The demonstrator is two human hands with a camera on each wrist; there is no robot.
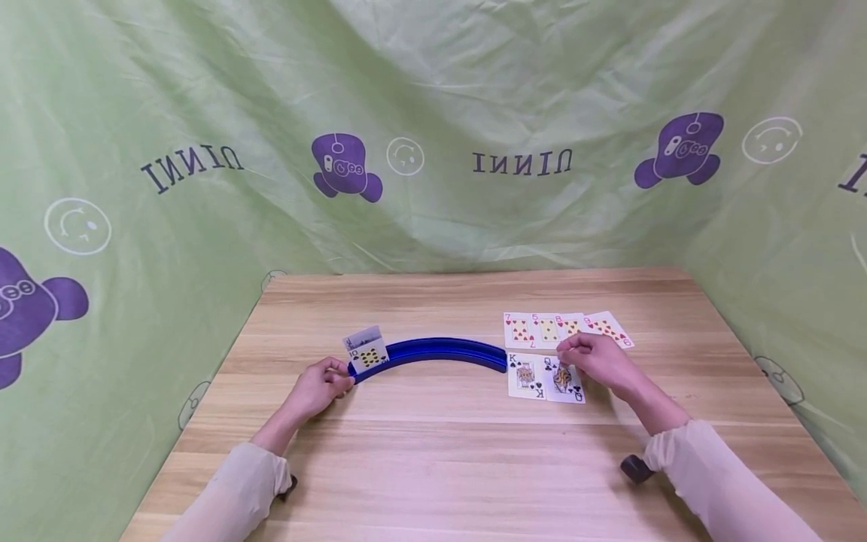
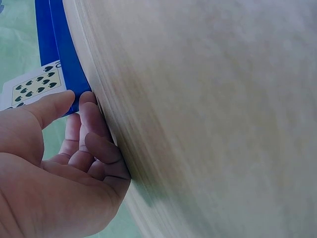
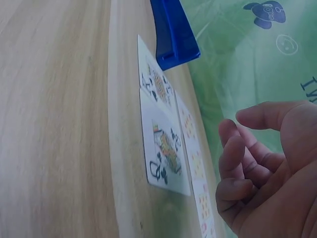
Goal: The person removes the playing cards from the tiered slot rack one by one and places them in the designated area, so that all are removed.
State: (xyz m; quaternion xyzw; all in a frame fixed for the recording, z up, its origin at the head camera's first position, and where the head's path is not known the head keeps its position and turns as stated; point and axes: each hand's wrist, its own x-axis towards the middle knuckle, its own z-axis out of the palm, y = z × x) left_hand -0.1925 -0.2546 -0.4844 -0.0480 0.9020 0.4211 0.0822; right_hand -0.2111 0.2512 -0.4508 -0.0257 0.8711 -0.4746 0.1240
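Observation:
A curved blue card holder lies on the table, and my left hand pinches its left end between thumb and fingers. In that end stands a ten of spades, with another card partly hidden behind it. My right hand hovers over the flat cards, fingers loosely bent and holding nothing. Below its fingertips lies a queen of clubs, face up, beside a king. The king lies close to the holder's right end.
Behind the king and queen is an overlapping row of red cards, including a seven, a five and an eight. A green printed cloth hangs around the wooden table. Both forearms wear light sleeves.

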